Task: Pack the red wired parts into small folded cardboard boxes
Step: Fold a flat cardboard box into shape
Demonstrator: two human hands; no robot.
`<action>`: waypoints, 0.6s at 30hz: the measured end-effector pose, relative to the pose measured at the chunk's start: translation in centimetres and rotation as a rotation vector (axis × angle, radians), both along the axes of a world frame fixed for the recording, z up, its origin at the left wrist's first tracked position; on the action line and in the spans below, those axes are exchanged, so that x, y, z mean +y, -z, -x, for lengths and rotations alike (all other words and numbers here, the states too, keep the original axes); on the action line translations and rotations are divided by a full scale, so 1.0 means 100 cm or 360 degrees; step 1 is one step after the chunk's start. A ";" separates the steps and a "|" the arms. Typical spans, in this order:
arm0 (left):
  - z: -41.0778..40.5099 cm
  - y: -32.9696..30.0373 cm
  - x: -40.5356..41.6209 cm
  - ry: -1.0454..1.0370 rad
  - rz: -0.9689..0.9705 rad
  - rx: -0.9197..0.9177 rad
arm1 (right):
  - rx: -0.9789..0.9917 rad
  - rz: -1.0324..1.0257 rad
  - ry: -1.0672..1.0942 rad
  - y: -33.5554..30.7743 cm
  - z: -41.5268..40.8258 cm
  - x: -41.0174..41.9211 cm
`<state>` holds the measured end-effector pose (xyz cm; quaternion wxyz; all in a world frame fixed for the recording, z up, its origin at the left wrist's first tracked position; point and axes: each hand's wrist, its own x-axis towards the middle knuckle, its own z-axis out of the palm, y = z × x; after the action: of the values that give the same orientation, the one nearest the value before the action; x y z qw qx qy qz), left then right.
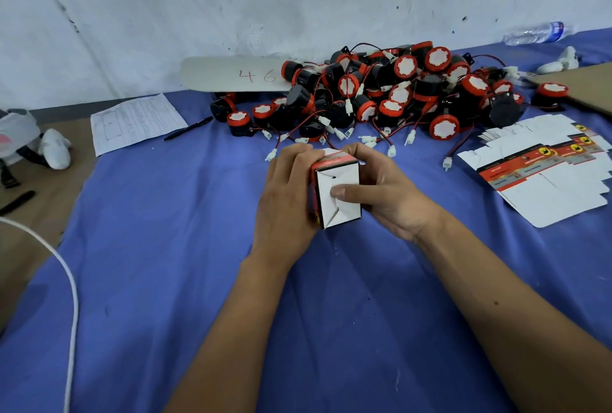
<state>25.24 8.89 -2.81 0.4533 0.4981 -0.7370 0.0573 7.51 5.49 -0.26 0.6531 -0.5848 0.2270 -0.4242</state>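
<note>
Both hands clasping small cardboard box (337, 192) above tabletop (165, 247): left hand (288, 194) wrapping side, right hand (381, 194) thumb pressing flaps. Light, crushable; hold by stiff edges. Red wired parts (381, 94) heaped far.

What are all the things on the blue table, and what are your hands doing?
small box: one, white with red and black print, held up over the cloth
red wired parts: big pile, too many to count, red and black, far centre
flat boxes: a stack, white and red, right
paper sheet: one, white, far left
pen: one, black, beside the sheet
card marked 46: one, pale, against the wall
water bottle: one, clear, lying far right
blue cloth: one, covers the table
left hand: grips the box's left side
right hand: holds the box, thumb pressing its flaps
</note>
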 end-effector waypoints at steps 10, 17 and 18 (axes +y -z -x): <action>-0.008 0.005 -0.002 -0.0031 -0.0115 0.0162 | -0.0150 -0.0090 -0.0165 -0.005 0.005 0.004; -0.013 0.003 -0.003 -0.0276 -0.0161 0.0697 | 0.1267 0.1503 0.0973 0.004 0.000 0.000; -0.011 0.002 -0.003 -0.0228 -0.0178 0.0893 | 0.1544 0.1617 0.0877 0.006 -0.004 -0.001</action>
<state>26.37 8.59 -3.00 0.6060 0.5694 -0.5478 -0.0914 7.95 5.43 -0.84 0.0001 -0.8574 0.4035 -0.3195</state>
